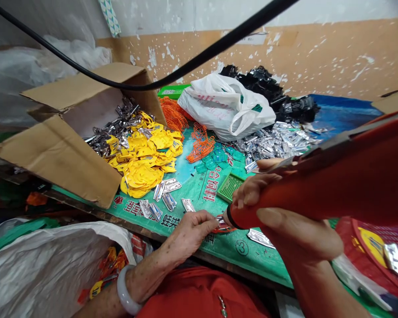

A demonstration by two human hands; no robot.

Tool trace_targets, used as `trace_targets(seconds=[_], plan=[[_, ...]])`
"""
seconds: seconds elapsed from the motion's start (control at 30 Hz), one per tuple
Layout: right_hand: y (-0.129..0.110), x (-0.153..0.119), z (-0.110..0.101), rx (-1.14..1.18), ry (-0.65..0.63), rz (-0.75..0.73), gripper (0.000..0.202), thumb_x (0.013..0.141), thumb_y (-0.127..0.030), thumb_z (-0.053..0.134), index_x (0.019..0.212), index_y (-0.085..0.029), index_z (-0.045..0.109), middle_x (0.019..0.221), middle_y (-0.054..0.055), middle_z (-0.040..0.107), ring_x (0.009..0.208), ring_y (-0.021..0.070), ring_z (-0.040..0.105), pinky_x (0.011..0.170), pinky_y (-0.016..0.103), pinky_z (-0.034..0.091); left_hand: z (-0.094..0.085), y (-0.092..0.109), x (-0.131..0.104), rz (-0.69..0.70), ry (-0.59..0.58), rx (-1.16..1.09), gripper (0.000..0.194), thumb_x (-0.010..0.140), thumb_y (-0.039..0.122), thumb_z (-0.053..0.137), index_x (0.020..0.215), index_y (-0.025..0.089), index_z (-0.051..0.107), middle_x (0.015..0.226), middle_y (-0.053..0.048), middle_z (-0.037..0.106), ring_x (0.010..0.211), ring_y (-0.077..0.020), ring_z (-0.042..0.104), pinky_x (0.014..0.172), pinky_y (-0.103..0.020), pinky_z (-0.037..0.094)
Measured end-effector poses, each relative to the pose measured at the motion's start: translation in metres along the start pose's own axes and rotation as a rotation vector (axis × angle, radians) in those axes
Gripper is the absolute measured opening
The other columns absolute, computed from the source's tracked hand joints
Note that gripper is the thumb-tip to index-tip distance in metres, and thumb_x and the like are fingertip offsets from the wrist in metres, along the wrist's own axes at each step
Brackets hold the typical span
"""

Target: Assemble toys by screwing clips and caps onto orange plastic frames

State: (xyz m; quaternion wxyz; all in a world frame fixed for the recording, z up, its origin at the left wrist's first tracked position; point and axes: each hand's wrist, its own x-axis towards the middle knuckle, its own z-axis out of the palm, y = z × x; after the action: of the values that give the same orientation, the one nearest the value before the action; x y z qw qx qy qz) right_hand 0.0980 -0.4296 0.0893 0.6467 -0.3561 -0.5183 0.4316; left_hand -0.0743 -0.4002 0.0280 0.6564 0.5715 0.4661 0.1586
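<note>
1. Well, straight to the print: the green mat (pixel 195 198) shows red Chinese characters, "饲料" readable among them, with black characters and a circled 3 at the near edge.
2. Up top, the white bag (pixel 219 106) wears red lettering, creased beyond sure reading, and something green peeps out at its mouth; the paper (pixel 252 39) on the wall is too small to read.
3. Over to the left, the box (pixel 89 163) lies tipped with its flaps spread, dark metal clips (pixel 126 119) inside, and yellow pieces (pixel 142 172) heaped at its mouth and out onto the mat.
4. Below it, the pale sack (pixel 63 265) gapes, orange and yellow pieces inside!
5. Far right, the red basket (pixel 350 238) carries a yellow piece (pixel 372 245) and a shiny metal plate (pixel 395 259); a green basket (pixel 230 187) sits mid-mat, near the tool.
6. And centre stage, the part (pixel 223 224), red and silver, lies at the mat's near side, the left hand (pixel 194 229) pinching it between thumb and fingers.
7. The right hand (pixel 298 232) wraps its fingers firmly round the red tool (pixel 318 176), whose black-ringed nose points down at that part; whether the tip touches, I can't tell.
8. Silver plates (pixel 169 202) lie loose left of the hands.
</note>
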Motion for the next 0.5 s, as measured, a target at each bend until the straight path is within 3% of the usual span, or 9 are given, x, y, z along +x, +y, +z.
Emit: trace_targets(seconds=[0.27,0.5], plan=[[-0.0021,0.001,0.0107,0.042,0.047,0.065,0.042,0.067,-0.028,0.076,0.105,-0.031,0.059,0.071,-0.003,0.061,0.067,0.0195,0.062,0.063,0.037,0.053,0.0029,-0.0014,-0.002,0.097,0.023,0.006,0.025,0.076,0.039,0.059,0.07,0.016,0.067,0.074,-0.003,0.065,0.078,-0.02,0.055,0.072,-0.03,0.041],[-0.001,0.004,0.0109,0.023,0.063,0.155,0.046,0.058,-0.015,0.07,0.1,-0.027,0.056,0.066,-0.005,0.061,0.063,0.0182,0.06,0.064,0.036,0.05,0.0069,-0.0051,-0.0045,0.132,0.056,0.022,0.019,0.078,0.03,0.054,0.07,0.017,0.066,0.077,-0.003,0.063,0.08,-0.0197,0.055,0.074,-0.029,0.04]])
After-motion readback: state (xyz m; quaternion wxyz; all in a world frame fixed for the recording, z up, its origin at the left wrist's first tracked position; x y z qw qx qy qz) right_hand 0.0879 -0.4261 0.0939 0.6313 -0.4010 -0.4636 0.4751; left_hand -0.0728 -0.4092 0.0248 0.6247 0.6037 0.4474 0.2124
